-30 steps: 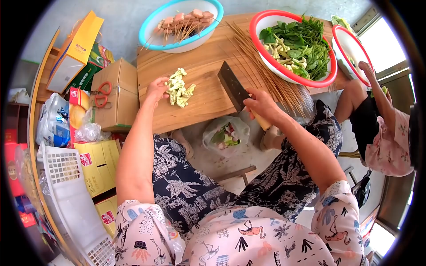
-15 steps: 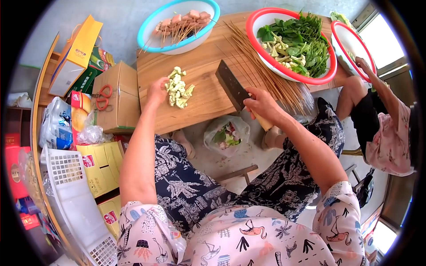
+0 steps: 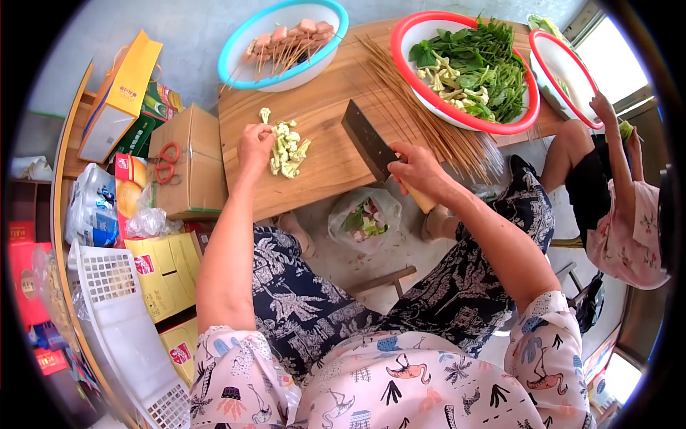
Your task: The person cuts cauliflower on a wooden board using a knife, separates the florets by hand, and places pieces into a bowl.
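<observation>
At the left of the wooden table, my left hand (image 3: 256, 146) is closed, its fingertips at a small cauliflower piece (image 3: 265, 115) that sticks up above them. Beside those fingers lies a pile of cauliflower florets (image 3: 288, 150). My right hand (image 3: 420, 171) grips the wooden handle of a cleaver (image 3: 367, 139), whose dark blade points up and left, to the right of the pile. Long thin skewers (image 3: 436, 121) lie on the table beyond the blade.
A blue-rimmed bowl (image 3: 236, 77) holds skewered meat; a red-rimmed bowl (image 3: 529, 118) holds greens and cauliflower. A cardboard box (image 3: 189, 161) with red-handled scissors stands left. Below the table edge sits a bag of scraps (image 3: 364, 220). Another person (image 3: 625, 207) sits at the right by another red-rimmed bowl.
My left hand has closed its fingers at a cauliflower piece, which now stands apart above the pile. The cleaver has barely moved. The other person's hands have moved.
</observation>
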Demonstrator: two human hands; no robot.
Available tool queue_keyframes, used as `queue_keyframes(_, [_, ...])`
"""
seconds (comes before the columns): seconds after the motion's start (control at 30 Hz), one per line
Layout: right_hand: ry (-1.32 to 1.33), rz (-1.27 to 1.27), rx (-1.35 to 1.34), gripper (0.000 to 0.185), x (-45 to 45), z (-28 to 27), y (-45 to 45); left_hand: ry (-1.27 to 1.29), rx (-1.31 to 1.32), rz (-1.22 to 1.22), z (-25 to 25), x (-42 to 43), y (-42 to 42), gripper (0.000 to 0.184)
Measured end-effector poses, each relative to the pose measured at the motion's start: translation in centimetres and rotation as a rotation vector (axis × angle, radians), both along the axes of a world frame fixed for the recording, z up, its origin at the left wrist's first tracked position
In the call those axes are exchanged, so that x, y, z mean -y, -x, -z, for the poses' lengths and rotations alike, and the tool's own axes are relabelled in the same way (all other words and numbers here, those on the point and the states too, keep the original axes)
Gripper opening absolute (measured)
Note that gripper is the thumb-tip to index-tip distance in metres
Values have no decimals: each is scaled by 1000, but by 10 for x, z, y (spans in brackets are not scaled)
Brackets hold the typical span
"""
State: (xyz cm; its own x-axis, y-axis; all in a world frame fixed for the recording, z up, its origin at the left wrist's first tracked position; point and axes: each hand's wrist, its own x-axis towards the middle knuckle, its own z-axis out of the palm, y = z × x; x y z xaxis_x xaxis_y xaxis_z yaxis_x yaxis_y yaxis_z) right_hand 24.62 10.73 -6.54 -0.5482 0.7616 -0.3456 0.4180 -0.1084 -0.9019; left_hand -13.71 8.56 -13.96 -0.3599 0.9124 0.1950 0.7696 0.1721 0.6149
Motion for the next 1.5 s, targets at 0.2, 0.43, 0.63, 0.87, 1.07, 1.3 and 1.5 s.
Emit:
queue_keyframes(0.2, [22,15,-33,21,0,-2,-2,-158,274,31,-25,-12,-22,14])
queue_keyframes(0.43, [-49,3,-34,19,1,-8,-4,291,744,409,-23,-9,-106,18])
queue_keyframes(0.63, [19,5,-52,23,8,0,-6,362,453,410,41,-14,-116,19])
queue_keyframes(0.87, [-275,-93,173,32,19,8,-6,44,-86,300,34,1,-128,15])
queue_keyframes(1.07, [-447,-136,258,27,26,12,1,130,4,277,24,4,-134,14])
queue_keyframes(1.3, [-482,-151,284,23,29,11,5,153,-7,243,21,6,-137,15])
queue_keyframes(1.5, [-453,-153,305,22,30,7,6,148,7,249,25,6,-134,22])
